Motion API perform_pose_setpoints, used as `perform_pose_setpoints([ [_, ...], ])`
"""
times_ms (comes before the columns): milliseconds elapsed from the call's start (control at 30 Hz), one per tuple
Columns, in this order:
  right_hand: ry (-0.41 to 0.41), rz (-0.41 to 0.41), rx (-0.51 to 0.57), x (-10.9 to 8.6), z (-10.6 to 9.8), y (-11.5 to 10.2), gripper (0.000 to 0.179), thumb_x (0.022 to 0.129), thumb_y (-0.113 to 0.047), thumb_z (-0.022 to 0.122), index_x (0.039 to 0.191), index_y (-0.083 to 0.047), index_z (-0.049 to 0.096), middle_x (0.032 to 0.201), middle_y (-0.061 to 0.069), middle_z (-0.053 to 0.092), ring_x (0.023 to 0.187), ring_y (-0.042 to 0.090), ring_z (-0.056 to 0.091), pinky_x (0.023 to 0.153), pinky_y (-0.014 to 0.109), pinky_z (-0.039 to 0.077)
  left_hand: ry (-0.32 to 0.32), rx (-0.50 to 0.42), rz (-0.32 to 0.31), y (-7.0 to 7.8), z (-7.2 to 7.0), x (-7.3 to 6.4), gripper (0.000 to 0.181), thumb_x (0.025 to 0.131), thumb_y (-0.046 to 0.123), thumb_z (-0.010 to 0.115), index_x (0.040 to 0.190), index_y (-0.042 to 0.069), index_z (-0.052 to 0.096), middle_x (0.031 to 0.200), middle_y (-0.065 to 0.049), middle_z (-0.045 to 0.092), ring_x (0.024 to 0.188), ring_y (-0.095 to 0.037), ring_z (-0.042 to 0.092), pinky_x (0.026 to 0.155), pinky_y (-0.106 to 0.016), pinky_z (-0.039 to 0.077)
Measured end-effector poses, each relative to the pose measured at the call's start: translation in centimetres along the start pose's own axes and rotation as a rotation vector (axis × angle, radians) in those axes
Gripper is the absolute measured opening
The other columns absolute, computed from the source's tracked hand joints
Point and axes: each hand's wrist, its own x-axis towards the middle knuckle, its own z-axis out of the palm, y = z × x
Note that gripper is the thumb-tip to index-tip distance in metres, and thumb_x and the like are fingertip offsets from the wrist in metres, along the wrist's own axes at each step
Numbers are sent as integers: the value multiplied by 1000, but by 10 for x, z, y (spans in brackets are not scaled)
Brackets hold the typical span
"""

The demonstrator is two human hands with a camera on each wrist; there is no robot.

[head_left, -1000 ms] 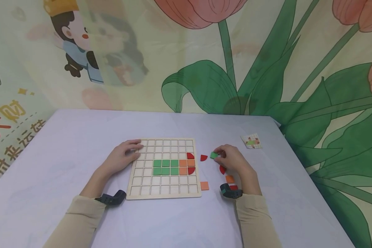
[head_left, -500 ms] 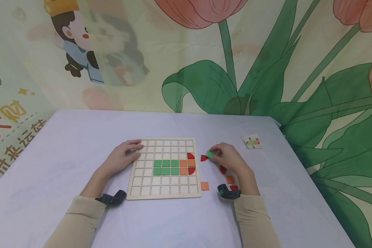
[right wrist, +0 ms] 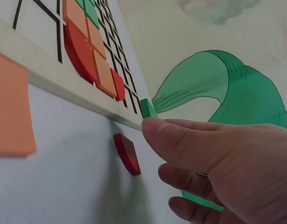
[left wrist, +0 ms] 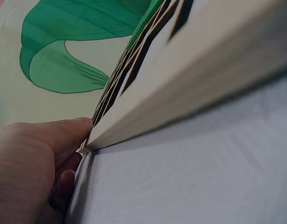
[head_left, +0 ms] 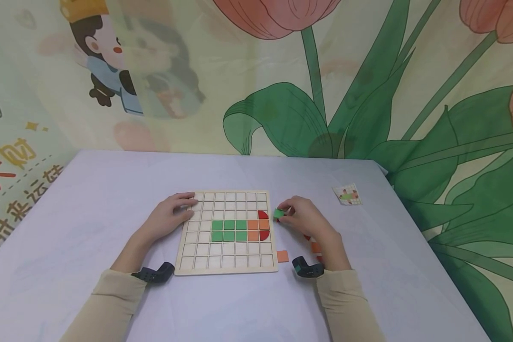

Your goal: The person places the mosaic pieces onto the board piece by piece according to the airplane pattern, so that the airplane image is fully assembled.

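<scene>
A green tile (head_left: 279, 213) was pinched between the thumb and fingers of the right hand (head_left: 303, 219), held above the worktop just beside the right edge of the gridded board (head_left: 198, 261). Under it lay a red quarter-round piece (right wrist: 127, 154), mostly hidden in the head view but plain in the right wrist view, close to the board and apart from it.

On the board sat six green squares (head_left: 229, 231) in two rows of three, touching a group of three orange squares (head_left: 253, 230) on their right; one red quarter-round was above this group and another filled its lower right corner. The left hand (head_left: 171, 214) rested against the board's left edge, its fingers loosely extended and touching the rim.

A loose orange tile (head_left: 282, 256) lay by the board's lower right side. Further right, more red and orange pieces (head_left: 316, 247) were partly covered by the right wrist. A small picture card (head_left: 347, 194) lay beyond the right hand on the white-covered worktop (head_left: 226, 308), with a tulip-printed backdrop (head_left: 278, 114) behind.
</scene>
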Motion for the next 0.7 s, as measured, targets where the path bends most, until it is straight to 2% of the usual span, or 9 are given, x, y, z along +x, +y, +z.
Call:
perform_pose_setpoints([
  [400,-11,-57,6,1,10,-17,30,79,-17,78,108,-15,70,94,-2,62,86,15,55,74,24,53,-5,10,-10,0,0,0,38,93,19,59,130,8,57,149,-10,41,141,-36,30,114,-55,24],
  [700,-29,-123,42,-3,16,-30,28,79,-18,78,106,-15,71,93,-4,62,82,13,54,69,22,50,-3,10,-11,0,0,0,38,93,18,59,130,8,57,148,-10,41,141,-36,30,114,-55,24],
])
